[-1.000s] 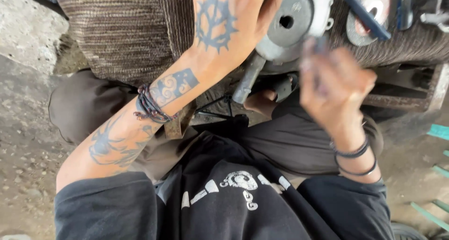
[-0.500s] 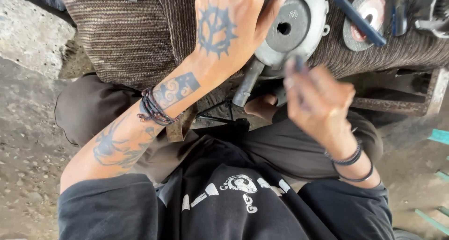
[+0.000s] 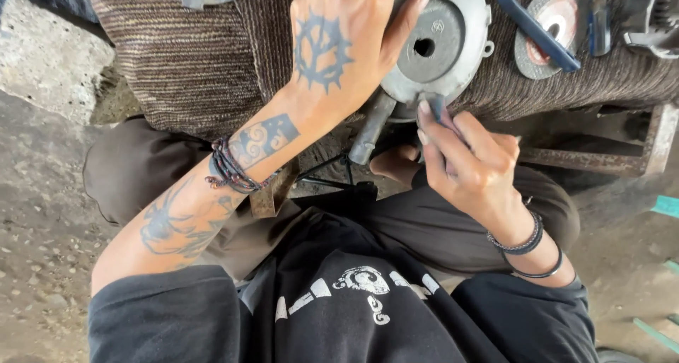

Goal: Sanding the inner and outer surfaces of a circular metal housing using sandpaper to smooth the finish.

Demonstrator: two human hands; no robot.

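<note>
Striped brown woven cloth covering the work surface. Grinding disc, grey with a reddish centre, lying flat on the cloth. Blue-handled tool resting partly across the disc. Rusty metal frame beneath the cloth edge. Concrete block at left. Bare dirt ground.

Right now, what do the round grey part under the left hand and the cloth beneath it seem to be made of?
The round grey housing looks like cast metal, probably aluminium: dull, matte grey, with a bored centre hole. The left hand presses on it. The striped brown cloth looks like coarse woven fabric, judging by its ribbed texture.
</note>
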